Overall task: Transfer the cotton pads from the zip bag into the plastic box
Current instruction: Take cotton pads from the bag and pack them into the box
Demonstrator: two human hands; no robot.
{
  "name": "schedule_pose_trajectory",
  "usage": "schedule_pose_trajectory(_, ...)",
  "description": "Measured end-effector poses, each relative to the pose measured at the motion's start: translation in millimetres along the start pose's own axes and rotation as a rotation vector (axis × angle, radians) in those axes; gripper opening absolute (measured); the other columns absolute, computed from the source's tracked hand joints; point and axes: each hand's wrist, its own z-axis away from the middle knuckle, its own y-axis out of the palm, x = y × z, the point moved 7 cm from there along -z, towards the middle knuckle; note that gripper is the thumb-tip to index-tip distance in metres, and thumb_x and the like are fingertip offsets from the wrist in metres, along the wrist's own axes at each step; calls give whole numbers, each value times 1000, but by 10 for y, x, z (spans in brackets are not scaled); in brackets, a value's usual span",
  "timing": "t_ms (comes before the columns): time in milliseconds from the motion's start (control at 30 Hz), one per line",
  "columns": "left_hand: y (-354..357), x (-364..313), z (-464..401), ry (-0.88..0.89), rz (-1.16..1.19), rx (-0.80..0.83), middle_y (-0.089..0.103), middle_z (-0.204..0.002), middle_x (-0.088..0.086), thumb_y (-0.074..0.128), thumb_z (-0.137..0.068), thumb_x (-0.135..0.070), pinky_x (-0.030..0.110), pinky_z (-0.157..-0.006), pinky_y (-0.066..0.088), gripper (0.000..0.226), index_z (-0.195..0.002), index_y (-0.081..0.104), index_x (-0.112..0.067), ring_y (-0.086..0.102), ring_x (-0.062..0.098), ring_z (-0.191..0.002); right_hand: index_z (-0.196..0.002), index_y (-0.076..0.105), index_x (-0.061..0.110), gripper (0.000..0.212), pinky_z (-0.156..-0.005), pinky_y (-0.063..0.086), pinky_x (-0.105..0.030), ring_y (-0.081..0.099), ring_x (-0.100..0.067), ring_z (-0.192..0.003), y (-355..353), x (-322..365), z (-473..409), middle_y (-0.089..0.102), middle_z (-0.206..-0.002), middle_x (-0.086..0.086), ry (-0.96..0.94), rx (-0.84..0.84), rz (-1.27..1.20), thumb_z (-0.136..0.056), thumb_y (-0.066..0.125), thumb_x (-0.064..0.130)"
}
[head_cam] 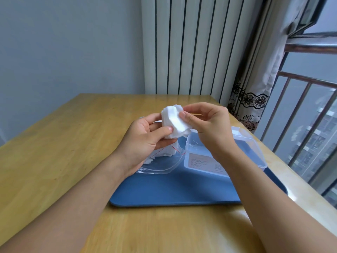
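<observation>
1. Nearest to me, my two bare forearms reach forward over a light wooden table (54, 152), coming in from the lower left and lower right.
2. Just past my forearms a flat blue tray (173, 190) lies on the table.
3. On the tray's left part lies a clear zip bag (162, 164) with a red line near its mouth. More white cotton pads show inside it, partly hidden behind my left wrist.
4. Beside the bag, on the tray's right part, sits a clear plastic box (198, 161), open at the top, with a printed label on its near wall. My right wrist crosses in front of it, so I cannot tell what it holds beyond what looks like a thin white thread.
5. My left hand (145, 141) is raised above the bag, its thumb and curled fingers pinching the lower end of a stack of cotton pads (175, 123).
6. My right hand (209, 126) is above the box, its thumb and fingers pinching the same stack's upper right edge. The stack is in the air between both hands, touching neither bag nor box.
7. Beyond the table stand a grey wall, a tall white radiator (191, 44), and a curtain (255, 84) with black lace trim beside a barred window (306, 110).
</observation>
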Motion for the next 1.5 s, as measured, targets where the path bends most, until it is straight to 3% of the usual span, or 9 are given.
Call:
schedule_pose_trajectory(100, 9, 16, 18, -19, -24, -31, 76, -104, 10, 57, -97, -1, 25, -71, 60, 24, -115, 68, -12, 72, 19, -96, -91, 78, 5, 10, -71, 61, -40, 73, -16, -75, 34, -10, 18, 79, -84, -9, 10, 9, -6, -81, 81, 5)
schedule_pose_trajectory(300, -18, 3, 34, -32, -71, -98, 74, -112, 15, 50, -102, -6, 26, -66, 60, 26, -113, 73, -13, 73, 25, -102, -111, 73, 19, 33, -73, 54, -20, 68, -13, -89, 100, 5, 19, 74, -106, -1, -5, 129, 115, -81, 83, 14)
schedule_pose_trajectory(467, -25, -16, 59, -31, -116, -121, 76, -106, 12, 54, -101, -12, 27, -60, 59, 22, -112, 73, -17, 76, 23, -91, -108, 72, 36, 35, -72, 49, -23, 61, -13, -93, 194, 64, 59, 66, -112, 8, -112, 233, 253, -81, 80, 14)
schedule_pose_trajectory(633, -28, -15, 66, -22, -144, -154, 77, -102, 12, 55, -101, -12, 27, -59, 59, 21, -107, 75, -17, 76, 22, -87, -85, 71, 26, 16, -67, 51, -28, 61, -12, -85, 196, 97, 71, 67, -93, 10, -133, 154, 161, -83, 81, 13)
schedule_pose_trajectory(833, -114, 2, 44, -10, -96, -263, 74, -108, 17, 54, -103, -19, 28, -60, 60, 20, -111, 70, -9, 75, 17, -81, -87, 73, 11, 4, -68, 54, -38, 66, -18, -84, 101, 224, 72, 74, -89, -4, -177, 56, 39, -87, 77, 8)
schedule_pose_trajectory(1033, -136, 7, 31, -10, -26, -257, 74, -107, 19, 55, -103, -18, 28, -61, 59, 20, -113, 68, -6, 73, 17, -80, -101, 67, 14, 20, -63, 48, -30, 62, -20, -70, 121, 252, 83, 70, -80, -9, -37, 153, -298, -86, 74, 2)
schedule_pose_trajectory(1167, -40, -16, 42, 2, -65, -179, 77, -100, 11, 51, -102, -7, 27, -64, 59, 22, -113, 70, -9, 74, 15, -84, -116, 63, 12, 38, -67, 53, -28, 67, -19, -74, 186, 174, 136, 72, -81, -7, 24, 129, -160, -83, 78, 0)
schedule_pose_trajectory(1300, 0, -19, 52, -1, -69, -148, 76, -109, 10, 48, -103, -7, 30, -68, 60, 26, -113, 71, -12, 74, 22, -98, -113, 64, 12, 42, -63, 55, -26, 69, -15, -73, 158, 118, 131, 72, -83, -4, 68, 47, -115, -78, 83, 0)
schedule_pose_trajectory(1500, 23, -10, 55, -1, -55, -121, 76, -110, 9, 42, -105, -6, 32, -74, 61, 30, -118, 68, -13, 74, 22, -102, -106, 65, 13, 39, -59, 51, -19, 69, -13, -70, 151, 94, 155, 73, -80, -7, 65, -44, -100, -76, 85, 1)
